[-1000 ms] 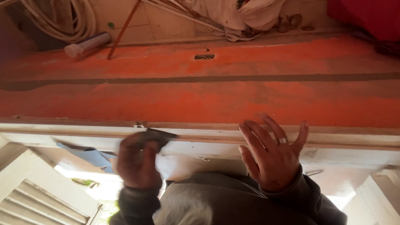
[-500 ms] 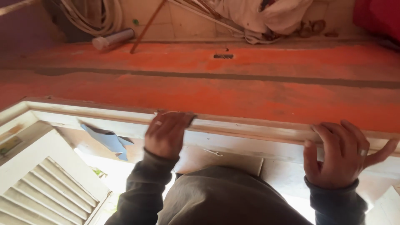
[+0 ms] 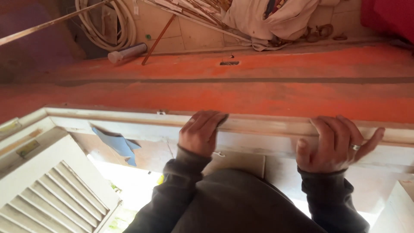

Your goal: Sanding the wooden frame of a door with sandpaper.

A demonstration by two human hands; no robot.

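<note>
Two bare hands grip the top rail of a worn white window frame.

The left hand (image 3: 200,133) curls its fingers over the far edge of the white window frame (image 3: 267,127), near the middle of the rail, clamped on the wood; whether anything lies under the fingers cannot be told. The right hand (image 3: 334,144), with a ring on one finger, clamps the same rail further right, thumb spread out to the side. The frame runs left to right across the near part of the scene, just in front of an orange-red ledge (image 3: 258,86). A white louvred shutter (image 3: 47,190) stands open at near left, with a torn blue scrap (image 3: 116,144) beside it. At far left lie coiled white hose (image 3: 105,30) and a white pipe (image 3: 127,52); crumpled pale cloth (image 3: 276,17) lies far right.
</note>
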